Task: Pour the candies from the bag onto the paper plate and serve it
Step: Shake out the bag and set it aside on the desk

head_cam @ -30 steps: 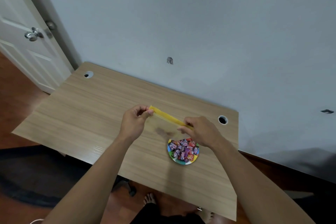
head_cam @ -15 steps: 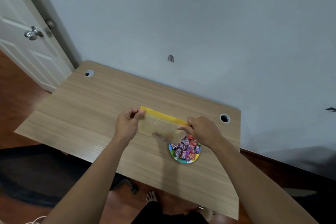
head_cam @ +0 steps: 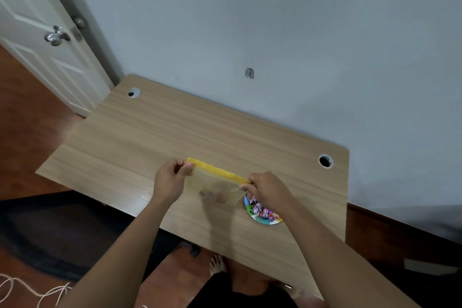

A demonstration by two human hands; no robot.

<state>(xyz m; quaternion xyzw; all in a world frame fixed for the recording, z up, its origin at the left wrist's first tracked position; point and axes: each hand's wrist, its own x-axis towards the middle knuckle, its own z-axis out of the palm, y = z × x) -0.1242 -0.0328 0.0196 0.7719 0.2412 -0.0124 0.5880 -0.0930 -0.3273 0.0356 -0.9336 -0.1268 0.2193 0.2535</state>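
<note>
The clear plastic bag with a yellow zip strip [head_cam: 215,182] is stretched between both hands above the wooden bench [head_cam: 150,137]. Left hand [head_cam: 170,180] and right hand [head_cam: 267,190] each hold a pinching grip on one top corner. Wrapped candies [head_cam: 260,209] fill the colourful round paper plate [head_cam: 265,220].

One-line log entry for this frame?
candies: on plate | bag: empty, held | left hand: bag end | right hand: other end

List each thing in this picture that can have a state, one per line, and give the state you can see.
bag: looks empty, held stretched between both hands just over the desk
left hand: pinching the bag's left top corner
right hand: pinching the bag's right top corner
paper plate: on the desk, partly hidden by the right hand
candies: heaped on the plate
door: open
</note>
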